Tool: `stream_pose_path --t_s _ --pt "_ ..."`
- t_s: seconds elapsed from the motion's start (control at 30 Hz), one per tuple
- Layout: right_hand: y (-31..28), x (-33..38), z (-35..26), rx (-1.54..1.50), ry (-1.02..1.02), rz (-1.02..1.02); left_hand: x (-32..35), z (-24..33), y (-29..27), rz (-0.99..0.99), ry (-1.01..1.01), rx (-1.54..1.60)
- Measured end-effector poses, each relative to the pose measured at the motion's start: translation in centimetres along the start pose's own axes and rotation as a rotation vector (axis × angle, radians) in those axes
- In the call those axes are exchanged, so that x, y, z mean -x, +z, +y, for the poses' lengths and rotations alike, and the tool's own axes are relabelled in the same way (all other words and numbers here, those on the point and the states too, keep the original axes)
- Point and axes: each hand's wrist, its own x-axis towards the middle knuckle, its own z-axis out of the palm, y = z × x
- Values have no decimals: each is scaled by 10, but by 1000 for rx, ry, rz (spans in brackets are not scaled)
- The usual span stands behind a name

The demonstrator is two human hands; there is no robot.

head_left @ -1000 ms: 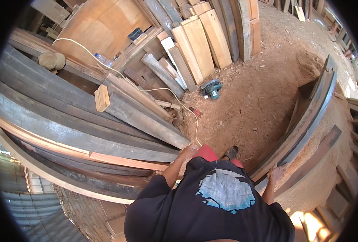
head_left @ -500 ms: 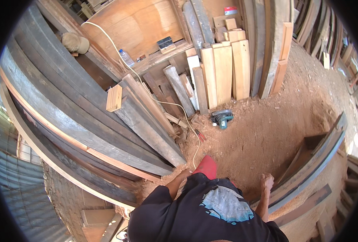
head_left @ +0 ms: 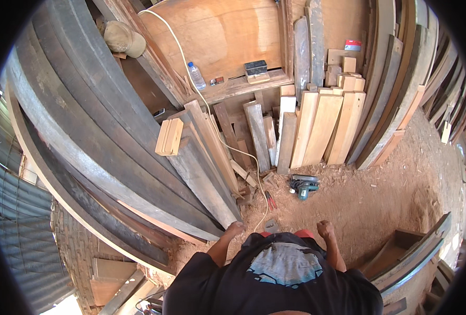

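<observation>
My left hand (head_left: 235, 228), loosely curled with nothing visible in it, hangs low beside the lower end of a thick grey beam (head_left: 204, 181). Held out to the right, my right hand (head_left: 326, 229) is in a loose fist and shows nothing in its grip. On the sawdust ahead of me lies a teal and black circular saw (head_left: 302, 187). Red-handled pliers (head_left: 270, 200) rest to the left of the saw. A pale cord (head_left: 242, 153) runs down past the beams toward my feet. Neither hand touches the tools.
Long dark planks (head_left: 93, 113) lean along the left. Light boards (head_left: 322, 128) stand upright ahead. A small wood block (head_left: 169, 137) sits atop the grey beam. A water bottle (head_left: 196, 75) stands on the ledge, and a cap (head_left: 124, 39) hangs nearby. Stacked timber (head_left: 409, 257) lies at right.
My view has shifted, so the saw and boards appear lower and farther right. Both arms are now bent forward; my left hand has come out from beside my leg.
</observation>
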Motion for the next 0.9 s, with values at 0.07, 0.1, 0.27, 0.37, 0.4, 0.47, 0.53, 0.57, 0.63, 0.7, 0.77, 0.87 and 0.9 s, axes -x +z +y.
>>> stream_pose_path --t_s 0.07,0.1,0.27,0.37,0.4,0.47,0.53,0.57,0.63,0.7,0.77,0.87,0.9 --pt "-5 -22 -15 157 -126 6 -2 21 -10 65 -96 58" --pt "-10 -32 -22 236 -190 7 -5 33 -15 98 -144 86" --pt "-8 -139 -70 654 -625 -186 -28 -11 2 306 -145 479" --pt "-4 -218 -118 807 -688 -142 -43 -36 15 8 -246 542" --pt "-10 -226 -147 571 -563 -80 -29 -19 30 76 -384 641" --pt "-11 -246 -223 290 -556 -8 -6 -38 50 81 -296 329" --pt "-9 -292 -273 217 -761 68 -3 -32 47 14 -7 -480" --pt "-12 -297 -313 206 -761 19 15 -44 57 -29 119 -873" --pt "-25 -316 -393 204 -696 -86 29 -35 70 -61 80 -735" --pt "-29 -342 -455 239 -651 -134 28 -18 75 -40 -28 -461" --pt "-27 -378 -501 184 -818 -6 5 10 75 58 -115 50" --pt "-26 -427 -567 184 -932 92 -34 48 81 166 15 984" --pt "-23 -445 -584 197 -962 119 -43 61 80 165 127 1211"
